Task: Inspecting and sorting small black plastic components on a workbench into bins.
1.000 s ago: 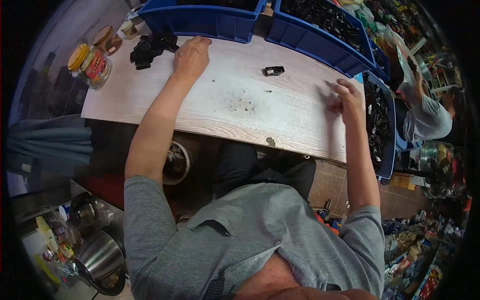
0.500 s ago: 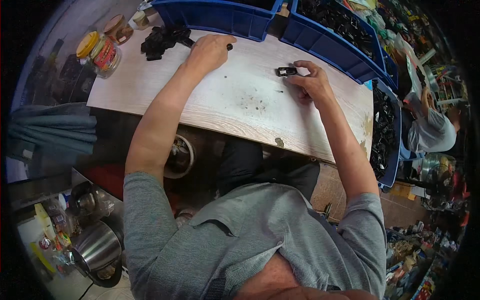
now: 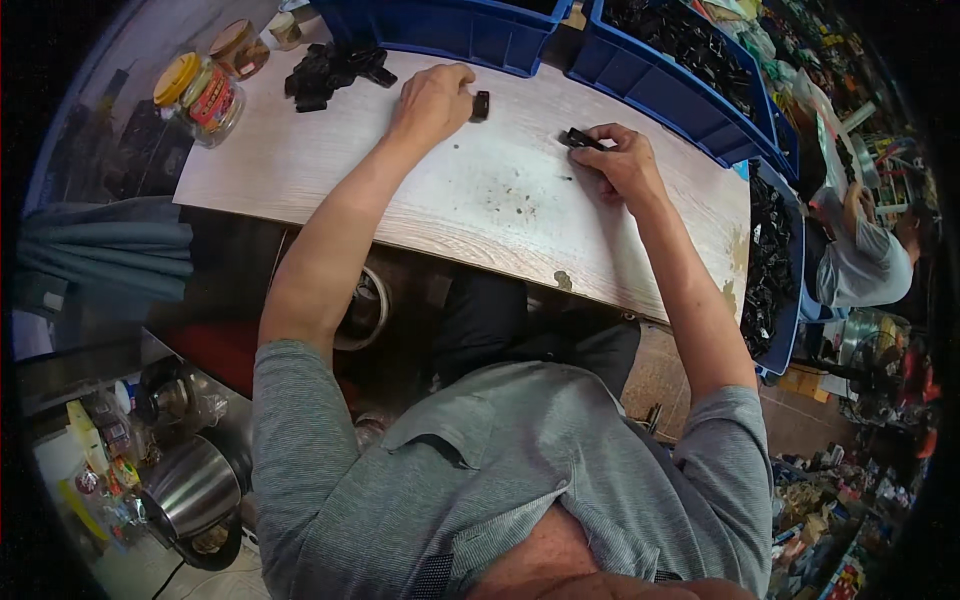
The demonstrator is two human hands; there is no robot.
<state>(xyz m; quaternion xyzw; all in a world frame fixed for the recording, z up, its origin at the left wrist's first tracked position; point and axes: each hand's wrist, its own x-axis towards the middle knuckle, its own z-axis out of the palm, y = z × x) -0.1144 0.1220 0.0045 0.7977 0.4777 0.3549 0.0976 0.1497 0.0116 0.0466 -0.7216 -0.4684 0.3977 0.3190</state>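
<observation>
My left hand [image 3: 433, 103] is closed on a small black plastic part [image 3: 481, 106] above the far middle of the pale wooden table [image 3: 420, 215]. Between the thumb and fingers of my right hand [image 3: 624, 160] is another black plastic part [image 3: 582, 139], longer and partly covered by the fingertips. To the left of my left hand lies a pile of similar black parts [image 3: 325, 75]. What exactly these parts are, I cannot make out. Dark specks [image 3: 515, 203] are scattered on the tabletop between my two forearms.
Blue bins [image 3: 440, 38] line the far edge, one [image 3: 690, 110] holding many black parts. Another blue bin [image 3: 770, 270] stands against the right edge. A yellow-lidded jar [image 3: 205, 100] is at the far left. Beyond the right side sits another person [image 3: 870, 260].
My left hand has moved right, away from the pile, with a black part now showing at its fingertips. The part in my right hand has been turned and sits deeper in the fingers.
</observation>
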